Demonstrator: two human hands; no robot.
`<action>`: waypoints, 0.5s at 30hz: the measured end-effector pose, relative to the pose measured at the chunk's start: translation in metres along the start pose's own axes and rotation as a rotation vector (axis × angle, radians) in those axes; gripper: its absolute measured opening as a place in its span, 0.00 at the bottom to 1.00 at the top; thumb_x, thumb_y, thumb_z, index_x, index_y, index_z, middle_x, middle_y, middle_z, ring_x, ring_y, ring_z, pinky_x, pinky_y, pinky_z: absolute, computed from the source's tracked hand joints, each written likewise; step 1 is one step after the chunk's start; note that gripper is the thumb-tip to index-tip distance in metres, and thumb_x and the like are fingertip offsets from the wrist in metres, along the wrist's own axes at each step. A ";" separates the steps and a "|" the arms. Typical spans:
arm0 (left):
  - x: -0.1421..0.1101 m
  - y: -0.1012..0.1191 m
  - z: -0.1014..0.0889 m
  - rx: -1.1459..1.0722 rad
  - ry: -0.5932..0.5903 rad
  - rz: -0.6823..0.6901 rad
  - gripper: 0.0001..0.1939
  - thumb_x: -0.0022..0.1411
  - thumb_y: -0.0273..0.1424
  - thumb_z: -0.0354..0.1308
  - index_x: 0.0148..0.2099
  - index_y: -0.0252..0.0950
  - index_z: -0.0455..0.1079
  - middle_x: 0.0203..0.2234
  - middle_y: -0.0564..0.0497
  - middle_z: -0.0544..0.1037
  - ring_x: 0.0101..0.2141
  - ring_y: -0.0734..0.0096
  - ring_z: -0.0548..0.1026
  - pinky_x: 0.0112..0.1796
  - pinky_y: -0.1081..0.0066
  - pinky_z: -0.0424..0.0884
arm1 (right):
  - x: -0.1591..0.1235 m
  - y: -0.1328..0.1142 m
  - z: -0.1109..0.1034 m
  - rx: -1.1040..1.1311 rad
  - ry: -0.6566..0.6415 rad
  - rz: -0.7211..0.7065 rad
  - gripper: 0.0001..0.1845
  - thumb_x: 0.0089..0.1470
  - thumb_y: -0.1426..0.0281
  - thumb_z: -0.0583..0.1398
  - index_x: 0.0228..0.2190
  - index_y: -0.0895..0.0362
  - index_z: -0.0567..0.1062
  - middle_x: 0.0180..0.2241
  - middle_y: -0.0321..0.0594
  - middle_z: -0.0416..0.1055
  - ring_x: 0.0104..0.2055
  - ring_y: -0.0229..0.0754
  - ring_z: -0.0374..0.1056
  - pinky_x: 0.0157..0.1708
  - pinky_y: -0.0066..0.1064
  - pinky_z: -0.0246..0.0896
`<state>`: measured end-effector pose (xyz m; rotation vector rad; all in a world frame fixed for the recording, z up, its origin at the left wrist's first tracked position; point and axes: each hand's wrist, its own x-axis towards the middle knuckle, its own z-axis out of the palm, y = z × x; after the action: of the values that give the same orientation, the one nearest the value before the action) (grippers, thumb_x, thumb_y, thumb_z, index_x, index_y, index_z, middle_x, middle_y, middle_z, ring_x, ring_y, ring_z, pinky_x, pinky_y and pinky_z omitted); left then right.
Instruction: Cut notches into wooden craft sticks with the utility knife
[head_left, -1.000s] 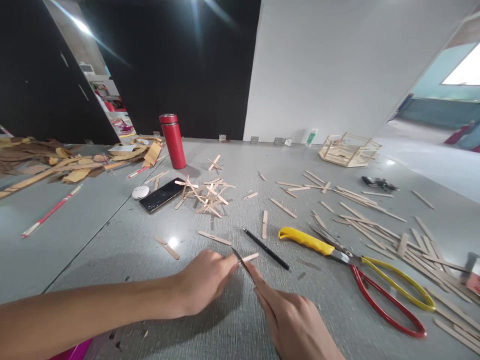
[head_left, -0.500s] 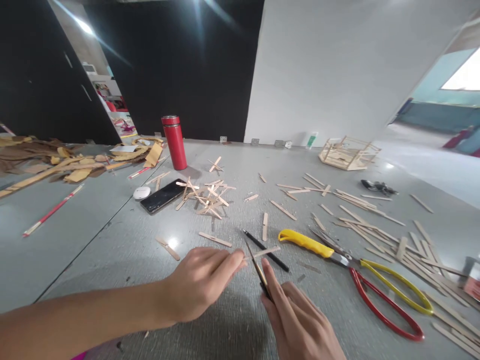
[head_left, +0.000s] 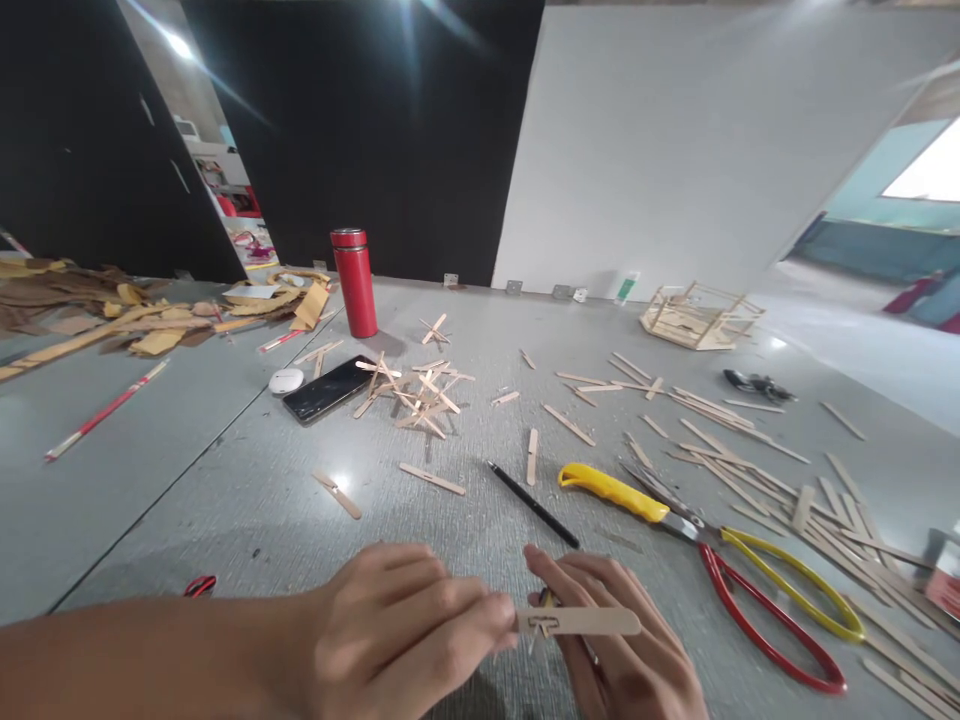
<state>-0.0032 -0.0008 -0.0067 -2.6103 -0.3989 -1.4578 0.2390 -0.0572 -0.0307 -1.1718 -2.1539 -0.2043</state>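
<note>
My left hand (head_left: 405, 630) pinches one end of a flat wooden craft stick (head_left: 581, 621) and holds it level above the grey table (head_left: 240, 500). The stick has a small notch cut near my left fingertips. My right hand (head_left: 619, 650) is curled just behind and under the stick, closed around a thin knife whose tip barely shows by the notch. A black pen (head_left: 532, 504) lies on the table just beyond both hands.
Yellow-and-red shears (head_left: 720, 550) lie to the right among several loose sticks (head_left: 750, 450). A pile of stick offcuts (head_left: 420, 395), a phone (head_left: 328, 389), a red flask (head_left: 355, 283) and a stick frame model (head_left: 697, 314) stand farther back. Cardboard scraps (head_left: 135, 320) lie far left.
Both hands have drawn back toward me and lifted the stick off the table. The stick now lies level between them, and the blade that stood out earlier is mostly hidden.
</note>
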 end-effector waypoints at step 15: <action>0.009 0.010 -0.003 0.193 0.060 0.029 0.14 0.71 0.17 0.50 0.52 0.25 0.75 0.30 0.43 0.85 0.27 0.63 0.83 0.22 0.65 0.77 | -0.007 -0.006 0.006 0.235 -0.018 0.106 0.15 0.67 0.83 0.50 0.49 0.58 0.69 0.36 0.43 0.75 0.33 0.40 0.74 0.31 0.31 0.73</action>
<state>0.0015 -0.0097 0.0033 -2.4062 -0.4682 -1.4090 0.2341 -0.0632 -0.0388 -1.1494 -2.0602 0.1039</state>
